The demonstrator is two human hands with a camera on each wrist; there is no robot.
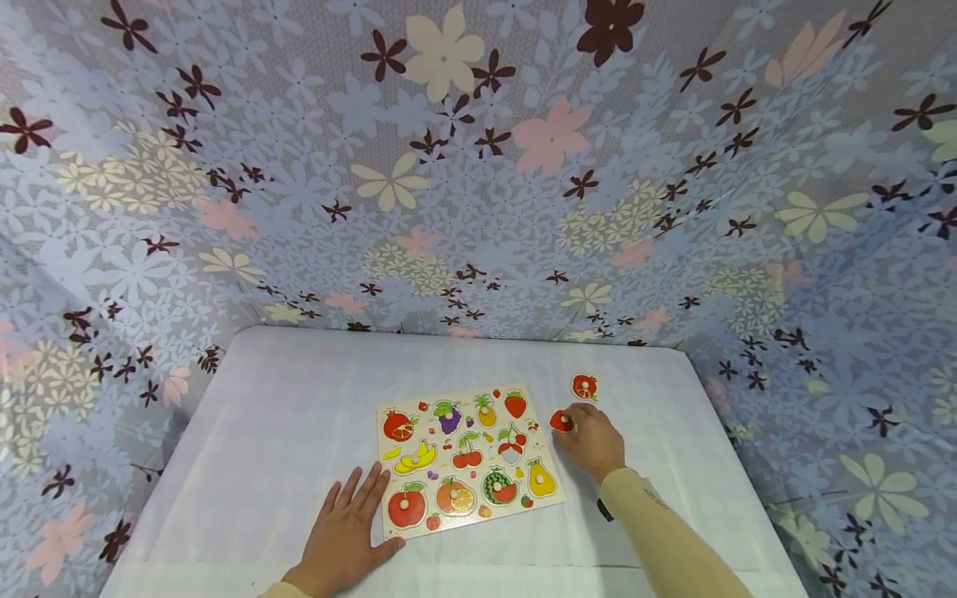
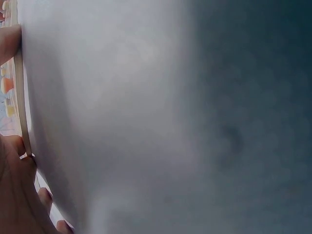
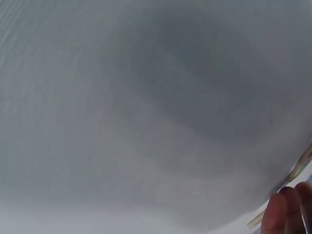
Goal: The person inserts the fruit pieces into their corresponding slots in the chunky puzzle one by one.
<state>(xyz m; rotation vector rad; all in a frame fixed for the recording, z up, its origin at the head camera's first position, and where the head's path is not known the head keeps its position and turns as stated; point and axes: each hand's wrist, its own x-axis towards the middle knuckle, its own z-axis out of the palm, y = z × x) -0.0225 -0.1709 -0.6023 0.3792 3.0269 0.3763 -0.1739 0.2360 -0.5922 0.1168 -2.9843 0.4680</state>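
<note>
A wooden fruit puzzle board (image 1: 467, 522) lies on the table. In the head view my left hand (image 1: 340, 527) rests spread at its left edge, thumb by the near corner. The left wrist view shows the fingers (image 2: 9, 43) against the board's side. My right hand (image 1: 593, 442) pinches a red fruit puzzle piece (image 1: 559, 420) just off the right edge; the fingers partly cover it. Beyond this hand lies a pomegranate puzzle piece (image 1: 585, 387). Only the right fingertips (image 3: 275, 212) show in the right wrist view.
Knobbed pieces on the board include an apple (image 1: 406, 505), a watermelon (image 1: 499, 486) and a pear (image 1: 541, 479). A pale cloth covers the table (image 1: 299, 390). Flower-patterned fabric (image 1: 478, 208) rises behind it and at both sides.
</note>
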